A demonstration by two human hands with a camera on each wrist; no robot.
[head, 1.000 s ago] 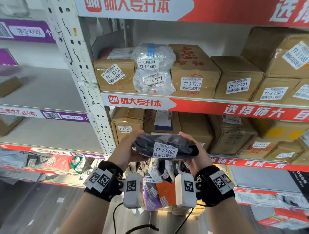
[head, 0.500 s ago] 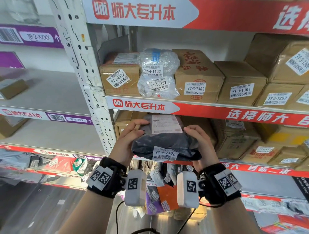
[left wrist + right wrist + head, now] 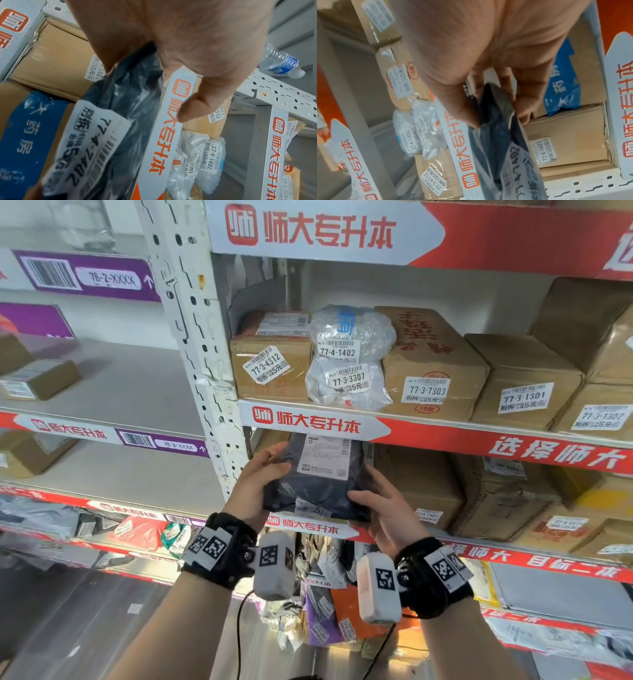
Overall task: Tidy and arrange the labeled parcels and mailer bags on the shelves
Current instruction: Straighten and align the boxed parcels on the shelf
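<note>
Bright, even indoor light, source not visible. Soft shadow in recess under shelf strip [image 3: 308,422]. Head view wide-angle: upright post [image 3: 191,337] leans, edges stretched, lower corners smeared. Both wrist views soft, tilted; near hand [image 3: 171,40] out of focus, labels readable on left, motion-blurred on right.

Mailer bag [image 3: 318,474] between both hands — before boxes, under the bubble-wrapped parcels [image 3: 349,357].

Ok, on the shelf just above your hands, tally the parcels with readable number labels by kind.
Cardboard boxes: 4
Clear plastic bags: 2
Total: 6
</note>
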